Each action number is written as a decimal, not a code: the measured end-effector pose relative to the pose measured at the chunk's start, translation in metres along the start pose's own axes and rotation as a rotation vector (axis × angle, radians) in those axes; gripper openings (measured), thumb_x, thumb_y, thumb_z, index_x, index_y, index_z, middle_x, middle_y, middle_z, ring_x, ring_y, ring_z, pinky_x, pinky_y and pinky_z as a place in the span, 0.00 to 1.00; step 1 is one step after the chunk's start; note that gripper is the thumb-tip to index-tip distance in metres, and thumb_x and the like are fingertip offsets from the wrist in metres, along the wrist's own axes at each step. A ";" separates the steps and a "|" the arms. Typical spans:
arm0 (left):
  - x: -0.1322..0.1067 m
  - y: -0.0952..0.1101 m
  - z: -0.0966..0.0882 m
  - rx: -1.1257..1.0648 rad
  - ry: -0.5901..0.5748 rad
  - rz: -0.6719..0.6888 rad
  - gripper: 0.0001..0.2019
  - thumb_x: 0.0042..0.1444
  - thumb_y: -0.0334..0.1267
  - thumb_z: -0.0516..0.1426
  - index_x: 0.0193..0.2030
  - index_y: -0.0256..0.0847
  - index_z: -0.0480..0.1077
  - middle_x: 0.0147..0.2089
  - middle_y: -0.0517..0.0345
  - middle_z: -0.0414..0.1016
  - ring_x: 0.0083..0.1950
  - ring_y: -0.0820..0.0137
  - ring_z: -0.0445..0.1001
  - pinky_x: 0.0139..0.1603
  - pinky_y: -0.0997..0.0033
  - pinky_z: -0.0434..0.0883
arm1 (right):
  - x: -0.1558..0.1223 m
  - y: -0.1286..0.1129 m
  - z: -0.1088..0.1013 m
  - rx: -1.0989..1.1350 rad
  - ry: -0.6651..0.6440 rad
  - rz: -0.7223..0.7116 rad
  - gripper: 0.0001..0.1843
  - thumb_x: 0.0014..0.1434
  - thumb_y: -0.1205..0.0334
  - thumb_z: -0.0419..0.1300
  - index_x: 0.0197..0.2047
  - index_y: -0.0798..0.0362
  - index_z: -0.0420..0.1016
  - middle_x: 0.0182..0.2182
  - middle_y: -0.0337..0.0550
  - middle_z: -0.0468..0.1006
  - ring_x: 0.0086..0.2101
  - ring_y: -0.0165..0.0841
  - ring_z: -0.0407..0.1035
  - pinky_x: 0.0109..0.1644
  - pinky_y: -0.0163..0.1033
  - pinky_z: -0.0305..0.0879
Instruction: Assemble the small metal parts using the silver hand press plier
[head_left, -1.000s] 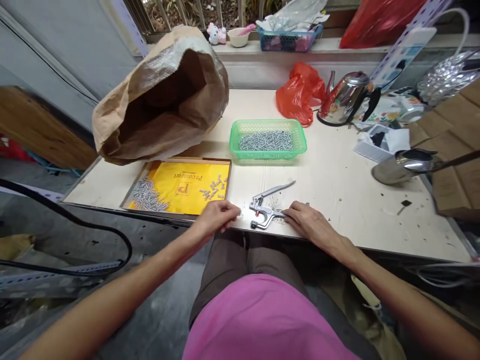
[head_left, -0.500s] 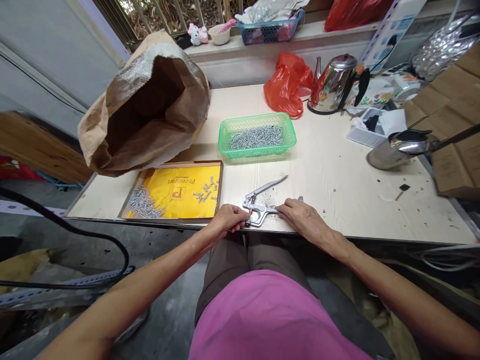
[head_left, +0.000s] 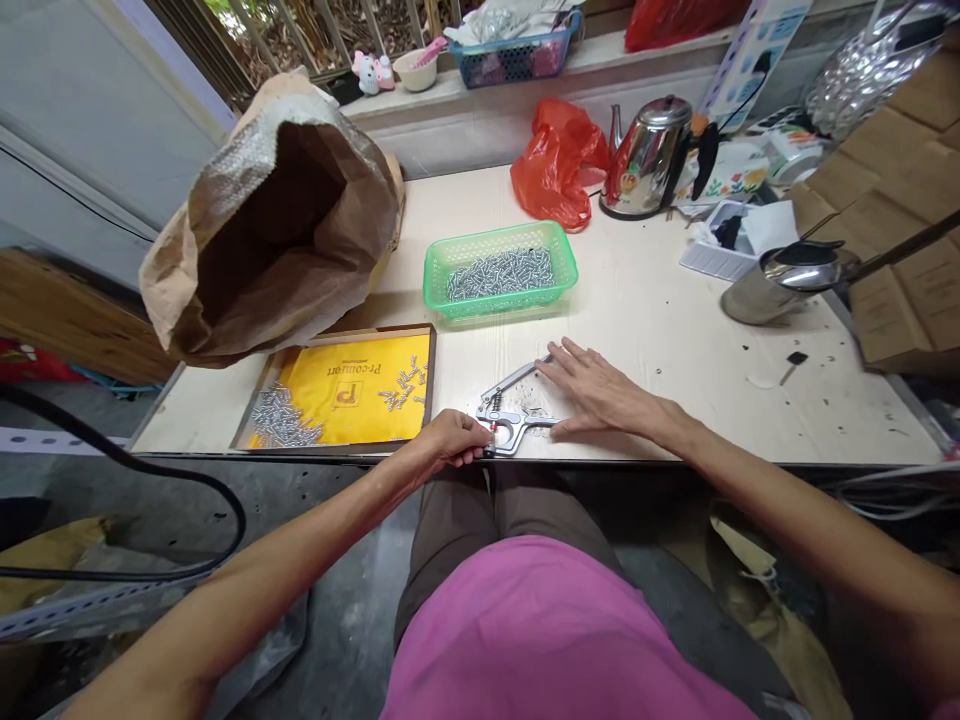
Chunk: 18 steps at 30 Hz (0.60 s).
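A pair of silver snap-fastener pliers [head_left: 516, 420] lies at the table's front edge, its handles spread and a spring between them. At its jaw, with a small red part, my left hand [head_left: 459, 438] is closed in a pinch. Whatever sits between those fingertips is too small to make out. My right hand [head_left: 600, 390] spans the handle ends with its fingers apart; the fingertips touch the upper handle and the thumb lies by the lower one. Left of the pliers, a shallow tray [head_left: 430, 385] holds a yellow sheet [head_left: 337, 365] with a pile of small metal pieces [head_left: 281, 418] and several scattered ones.
Behind the pliers stands a green basket [head_left: 501, 305] full of small metal pieces. A large open paper sack [head_left: 247, 330] leans at the left. Farther back are a red plastic bag [head_left: 555, 165] and a steel kettle [head_left: 646, 160]; a metal jug [head_left: 765, 290] stands right.
My right hand has moved off the lower handle's end, opened, and spread up to the upper handle. My left hand stays pinched at the jaw. The view has shifted slightly.
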<state>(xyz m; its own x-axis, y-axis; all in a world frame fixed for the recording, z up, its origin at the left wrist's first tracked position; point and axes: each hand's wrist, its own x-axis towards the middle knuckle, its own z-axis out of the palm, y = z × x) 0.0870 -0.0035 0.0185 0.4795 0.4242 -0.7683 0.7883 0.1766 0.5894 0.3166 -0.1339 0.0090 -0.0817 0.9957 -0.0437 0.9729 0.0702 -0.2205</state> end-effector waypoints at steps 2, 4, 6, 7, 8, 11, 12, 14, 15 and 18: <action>-0.002 0.002 0.002 -0.006 0.013 -0.012 0.13 0.44 0.43 0.64 0.23 0.36 0.69 0.17 0.66 0.66 0.15 0.82 0.59 0.16 0.79 0.53 | 0.010 0.008 -0.001 -0.015 -0.072 -0.017 0.56 0.44 0.31 0.62 0.67 0.56 0.52 0.66 0.64 0.51 0.64 0.58 0.44 0.61 0.63 0.49; -0.004 0.004 0.003 -0.003 0.025 -0.020 0.14 0.44 0.44 0.64 0.21 0.36 0.67 0.17 0.66 0.65 0.16 0.82 0.59 0.17 0.79 0.52 | 0.016 0.010 -0.003 -0.026 -0.088 -0.036 0.56 0.45 0.32 0.62 0.67 0.58 0.53 0.63 0.65 0.56 0.61 0.57 0.50 0.60 0.61 0.51; -0.007 0.004 0.004 0.013 0.028 -0.026 0.15 0.45 0.45 0.64 0.20 0.36 0.66 0.16 0.66 0.64 0.16 0.82 0.59 0.18 0.79 0.53 | 0.019 0.009 -0.005 -0.040 -0.070 -0.041 0.54 0.45 0.33 0.63 0.65 0.60 0.56 0.59 0.64 0.62 0.56 0.54 0.57 0.58 0.58 0.55; -0.009 0.004 0.004 0.027 0.028 -0.029 0.16 0.46 0.46 0.63 0.20 0.36 0.66 0.16 0.66 0.64 0.16 0.81 0.58 0.18 0.78 0.53 | 0.020 0.008 -0.006 -0.048 -0.064 -0.040 0.53 0.45 0.33 0.63 0.63 0.61 0.58 0.56 0.63 0.64 0.53 0.53 0.59 0.55 0.56 0.57; -0.011 0.003 0.005 0.060 0.034 -0.030 0.16 0.47 0.46 0.63 0.20 0.36 0.66 0.16 0.66 0.63 0.16 0.81 0.59 0.19 0.78 0.54 | 0.019 0.006 -0.006 -0.055 -0.062 -0.039 0.51 0.45 0.34 0.64 0.62 0.61 0.61 0.54 0.62 0.66 0.51 0.52 0.61 0.53 0.54 0.59; -0.020 0.003 0.010 0.315 0.196 0.095 0.16 0.54 0.46 0.58 0.23 0.36 0.69 0.19 0.62 0.66 0.21 0.76 0.64 0.25 0.75 0.60 | 0.015 0.001 -0.007 -0.058 -0.068 -0.039 0.39 0.48 0.37 0.64 0.53 0.59 0.69 0.47 0.57 0.69 0.46 0.48 0.62 0.46 0.48 0.61; -0.022 0.003 0.013 0.442 0.296 0.199 0.15 0.56 0.45 0.57 0.25 0.36 0.71 0.22 0.59 0.69 0.26 0.73 0.68 0.28 0.73 0.63 | 0.014 -0.001 -0.007 -0.056 -0.067 -0.036 0.35 0.49 0.39 0.64 0.51 0.58 0.70 0.46 0.56 0.69 0.45 0.47 0.62 0.45 0.46 0.61; -0.023 0.006 0.021 0.690 0.475 0.466 0.12 0.59 0.44 0.56 0.34 0.37 0.74 0.34 0.54 0.74 0.39 0.67 0.72 0.38 0.70 0.66 | 0.010 -0.005 -0.007 -0.060 -0.058 -0.014 0.29 0.52 0.42 0.64 0.48 0.57 0.71 0.45 0.54 0.69 0.45 0.45 0.62 0.43 0.45 0.60; -0.021 0.010 0.025 0.792 0.520 0.594 0.11 0.59 0.43 0.56 0.40 0.38 0.74 0.41 0.52 0.74 0.45 0.64 0.70 0.43 0.68 0.67 | 0.009 -0.007 -0.008 -0.067 -0.052 0.003 0.28 0.52 0.44 0.64 0.48 0.57 0.71 0.45 0.54 0.69 0.45 0.45 0.61 0.43 0.44 0.60; -0.008 0.025 0.035 1.006 0.494 0.808 0.21 0.56 0.43 0.60 0.54 0.38 0.67 0.55 0.48 0.69 0.55 0.59 0.64 0.52 0.62 0.67 | 0.006 -0.014 -0.012 -0.085 -0.060 0.034 0.27 0.54 0.46 0.63 0.49 0.57 0.71 0.45 0.54 0.69 0.45 0.45 0.62 0.44 0.44 0.60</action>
<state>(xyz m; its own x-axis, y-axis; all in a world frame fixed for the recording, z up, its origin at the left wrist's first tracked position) 0.1163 -0.0342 0.0307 0.9138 0.4059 -0.0103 0.3973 -0.8885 0.2296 0.3052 -0.1277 0.0234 -0.0590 0.9923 -0.1089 0.9899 0.0441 -0.1348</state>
